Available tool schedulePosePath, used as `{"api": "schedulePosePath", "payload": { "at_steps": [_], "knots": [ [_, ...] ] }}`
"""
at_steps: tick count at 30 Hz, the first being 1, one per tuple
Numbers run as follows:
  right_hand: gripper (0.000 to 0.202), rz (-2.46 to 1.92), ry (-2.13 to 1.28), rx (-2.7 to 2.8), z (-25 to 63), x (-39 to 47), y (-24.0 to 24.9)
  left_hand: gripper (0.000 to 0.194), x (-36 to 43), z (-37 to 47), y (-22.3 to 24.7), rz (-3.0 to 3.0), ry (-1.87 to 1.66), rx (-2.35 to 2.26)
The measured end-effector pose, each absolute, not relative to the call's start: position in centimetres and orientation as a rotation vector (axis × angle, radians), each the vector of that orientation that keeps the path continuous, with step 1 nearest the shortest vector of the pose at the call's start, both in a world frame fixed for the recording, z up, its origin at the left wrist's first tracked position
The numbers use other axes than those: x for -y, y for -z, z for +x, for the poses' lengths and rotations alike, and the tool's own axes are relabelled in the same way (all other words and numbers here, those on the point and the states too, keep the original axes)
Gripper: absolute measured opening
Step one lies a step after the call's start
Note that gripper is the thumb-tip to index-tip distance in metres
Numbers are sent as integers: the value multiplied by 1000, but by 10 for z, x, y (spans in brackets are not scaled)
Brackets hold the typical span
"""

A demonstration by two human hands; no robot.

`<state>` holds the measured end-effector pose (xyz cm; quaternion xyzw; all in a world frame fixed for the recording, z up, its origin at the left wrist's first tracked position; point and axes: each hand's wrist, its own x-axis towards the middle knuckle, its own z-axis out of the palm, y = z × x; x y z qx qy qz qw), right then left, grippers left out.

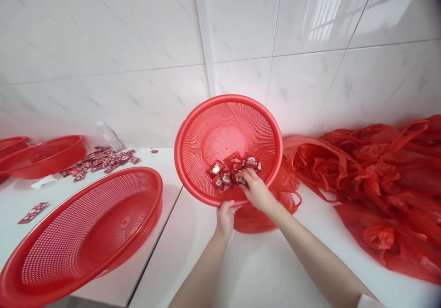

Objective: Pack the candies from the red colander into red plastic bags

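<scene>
A red plastic mesh basket (225,145) is tilted, its open side facing me. My left hand (225,218) grips the bottom of its rim, thumb on the near side. Several small red wrapped packets (225,178) with printed fronts lie gathered in the lower part of the basket. My right hand (255,189) reaches over the rim among them, fingers bent and closed on one packet at the right of the pile. Part of that packet is hidden by the fingers. Below and behind the basket, a red plastic bag (253,221) lies on the white table (255,266).
At left stands another red mesh basket (99,230) with a wide rim. Beyond it lie many small red packets (103,161), a clear bottle (110,136) and another red basket (44,154). Red plastic bags (375,175) are heaped at right. A tiled wall (155,101) bounds the back.
</scene>
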<state>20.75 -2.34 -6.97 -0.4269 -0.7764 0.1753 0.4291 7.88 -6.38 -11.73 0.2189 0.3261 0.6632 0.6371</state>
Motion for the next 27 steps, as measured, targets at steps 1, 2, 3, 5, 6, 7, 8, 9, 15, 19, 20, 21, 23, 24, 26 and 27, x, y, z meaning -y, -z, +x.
{"api": "schedulePosePath", "payload": {
  "at_steps": [1, 2, 3, 5, 6, 7, 8, 9, 15, 19, 20, 21, 23, 24, 26, 27],
  "knots": [
    [30, -1028, -453, 1893, 215, 24, 67, 23, 62, 75, 115, 506, -1516, -750],
    [26, -1008, -487, 1838, 223, 24, 63, 23, 60, 70, 113, 508, -1526, -757],
    [21, -999, -548, 1772, 230, 24, 60, 22, 57, 66, 111, 501, -1546, -769],
    [16, -996, -736, 1620, 245, 25, 56, 20, 51, 56, 107, 458, -1598, -802],
    [16, -993, -837, 1553, 252, 25, 56, 18, 48, 51, 105, 425, -1625, -819],
    [19, -989, -923, 1502, 259, 24, 56, 16, 45, 47, 104, 391, -1649, -835],
    [21, -993, -985, 1472, 265, 24, 57, 14, 42, 43, 104, 357, -1678, -853],
    [22, -1007, -1024, 1467, 271, 25, 58, 14, 39, 40, 104, 330, -1703, -866],
    [16, -1065, -1161, 1778, 287, 31, 64, 16, 32, 31, 106, 260, -1738, -911],
    [19, -1163, -813, 1966, 284, 34, 63, 16, 34, 35, 106, 286, -1721, -925],
    [20, -1200, -694, 1972, 283, 34, 61, 16, 35, 37, 106, 304, -1715, -928],
    [21, -1226, -606, 1963, 281, 35, 58, 15, 37, 39, 106, 326, -1706, -930],
    [19, -1229, -522, 1930, 277, 35, 49, 12, 40, 44, 106, 380, -1672, -934],
    [18, -1218, -497, 1921, 274, 36, 43, 10, 42, 47, 106, 411, -1651, -930],
    [18, -1202, -419, 1933, 265, 37, 34, 11, 47, 53, 105, 465, -1613, -908],
    [19, -1203, -364, 1956, 259, 37, 31, 13, 50, 56, 104, 483, -1595, -896]
  ]
}}
